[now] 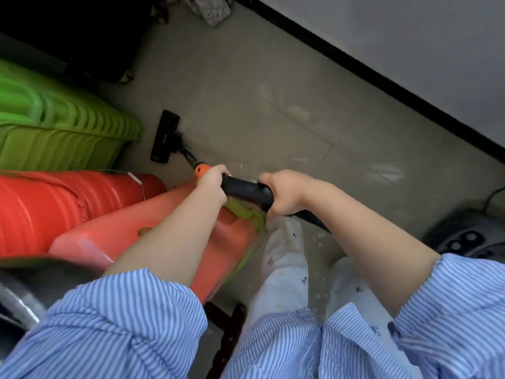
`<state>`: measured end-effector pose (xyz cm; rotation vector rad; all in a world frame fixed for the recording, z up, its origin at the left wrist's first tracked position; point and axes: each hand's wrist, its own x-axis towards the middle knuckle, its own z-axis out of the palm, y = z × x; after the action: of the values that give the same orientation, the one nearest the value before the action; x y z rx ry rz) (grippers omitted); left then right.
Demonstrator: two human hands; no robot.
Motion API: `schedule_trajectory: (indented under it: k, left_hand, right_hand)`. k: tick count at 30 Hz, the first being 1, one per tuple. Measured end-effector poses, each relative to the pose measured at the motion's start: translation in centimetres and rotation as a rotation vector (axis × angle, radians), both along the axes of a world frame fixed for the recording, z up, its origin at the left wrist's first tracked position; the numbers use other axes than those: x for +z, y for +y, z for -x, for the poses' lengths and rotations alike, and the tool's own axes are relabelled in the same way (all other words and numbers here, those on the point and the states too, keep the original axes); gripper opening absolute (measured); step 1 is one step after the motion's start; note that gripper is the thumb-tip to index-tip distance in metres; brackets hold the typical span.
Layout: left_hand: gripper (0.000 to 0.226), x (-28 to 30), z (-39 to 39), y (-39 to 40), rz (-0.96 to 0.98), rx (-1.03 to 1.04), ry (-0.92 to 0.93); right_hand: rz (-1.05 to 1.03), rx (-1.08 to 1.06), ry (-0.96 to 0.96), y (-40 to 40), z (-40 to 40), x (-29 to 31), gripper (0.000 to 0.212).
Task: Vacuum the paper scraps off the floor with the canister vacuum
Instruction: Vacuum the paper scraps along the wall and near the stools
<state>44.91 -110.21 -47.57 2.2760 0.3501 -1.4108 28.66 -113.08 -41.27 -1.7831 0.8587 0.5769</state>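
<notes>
Both hands clamped on the vacuum handle. Left hand (pixel 211 181) is wrapped round the front end, fingers curled over the top, just behind the orange collar (pixel 201 170). Right hand (pixel 284 192) grips the rear end of the black handle (pixel 247 190), fingers curled under it. The two hands sit near each other with a bare stretch of handle between them.

From the collar, the wand (pixel 187 153) runs toward 11 o'clock down to the black floor head (pixel 165 136), which lies flat on the floor (pixel 259 86), right beside the green crate (pixel 62 127). The ribbed hose (pixel 311 218) leaves the handle under my right wrist, heading 5 o'clock.

I see small pale paper scraps (pixel 240 166) on the floor just past the handle at 12 o'clock, and more specks (pixel 318 239) near my legs at 6 o'clock. Blurred, can't count them.

Left of the hands, at 9 o'clock: a red crate (pixel 41 209) below the green one, and an orange plastic stool (pixel 153 231) under my left forearm. At 3 to 4 o'clock, a grey canister body (pixel 464 236) with dark buttons, blurred. A black skirting strip (pixel 382 77) runs diagonally along the wall at 1 to 2 o'clock. Blue striped sleeves (pixel 123 324) are rolled to the elbows.
</notes>
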Motion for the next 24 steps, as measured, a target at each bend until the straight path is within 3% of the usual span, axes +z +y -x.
schedule_trajectory:
  k: [12,24]
  left_hand:
    - [0.019,3.9,18.1,2.2,0.151,-0.093,0.061]
    - [0.023,9.0,40.1,5.9,0.186,-0.382,0.257]
  right_hand:
    - [0.063,-0.167,0.081,4.0,17.6,6.2,0.037]
    - [0.085,-0.546,0.176,13.0,38.1,14.1,0.036]
